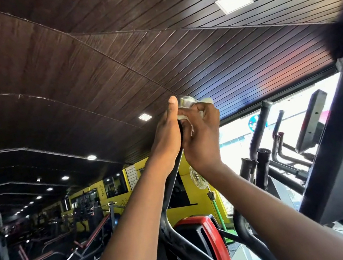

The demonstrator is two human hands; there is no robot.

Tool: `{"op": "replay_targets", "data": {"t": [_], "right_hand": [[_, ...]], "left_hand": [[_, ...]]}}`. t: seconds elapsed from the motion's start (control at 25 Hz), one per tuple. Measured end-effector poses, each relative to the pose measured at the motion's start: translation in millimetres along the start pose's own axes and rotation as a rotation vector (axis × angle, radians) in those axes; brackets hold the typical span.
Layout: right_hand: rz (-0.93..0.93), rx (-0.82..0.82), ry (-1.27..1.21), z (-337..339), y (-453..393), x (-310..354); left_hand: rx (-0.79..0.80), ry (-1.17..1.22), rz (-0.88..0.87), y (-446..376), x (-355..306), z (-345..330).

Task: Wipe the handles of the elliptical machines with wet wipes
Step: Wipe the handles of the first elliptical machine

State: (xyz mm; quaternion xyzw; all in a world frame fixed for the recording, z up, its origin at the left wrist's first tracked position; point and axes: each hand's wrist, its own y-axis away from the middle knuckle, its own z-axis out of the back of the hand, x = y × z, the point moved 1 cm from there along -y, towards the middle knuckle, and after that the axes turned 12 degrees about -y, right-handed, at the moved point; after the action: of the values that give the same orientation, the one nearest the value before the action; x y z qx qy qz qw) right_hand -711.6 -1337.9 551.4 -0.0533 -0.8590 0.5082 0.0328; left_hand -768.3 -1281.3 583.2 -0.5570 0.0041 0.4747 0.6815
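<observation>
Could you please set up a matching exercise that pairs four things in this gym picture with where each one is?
Things:
1. wet wipe
2. left hand
3. fan
4. red cover

Places:
A. low between the forearms
B. in front of the yellow wall
C. under the right hand, at the handle top
D. on the handle's left side

Pairs: 1-C, 2-D, 3-B, 4-A

Both arms reach up together, the left hand with thumb straight, the right hand with fingers curled.
</observation>
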Motion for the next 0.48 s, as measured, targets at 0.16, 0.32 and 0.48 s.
{"op": "replay_targets", "data": {"t": [0.16,0.32,0.48], "right_hand": [[0.159,0.048,0.074,0,-17,-4],[-0.111,0.013,-0.111,-8,-40,-1],[-0.715,-0.195,-0.577,-17,-38,-6]], "left_hand": [[-0.006,0.022,-0.028,1,1,1],[0.012,0.082,-0.031,-3,6,2],[-0.072,0.186,0.018,0,15,8]]}}
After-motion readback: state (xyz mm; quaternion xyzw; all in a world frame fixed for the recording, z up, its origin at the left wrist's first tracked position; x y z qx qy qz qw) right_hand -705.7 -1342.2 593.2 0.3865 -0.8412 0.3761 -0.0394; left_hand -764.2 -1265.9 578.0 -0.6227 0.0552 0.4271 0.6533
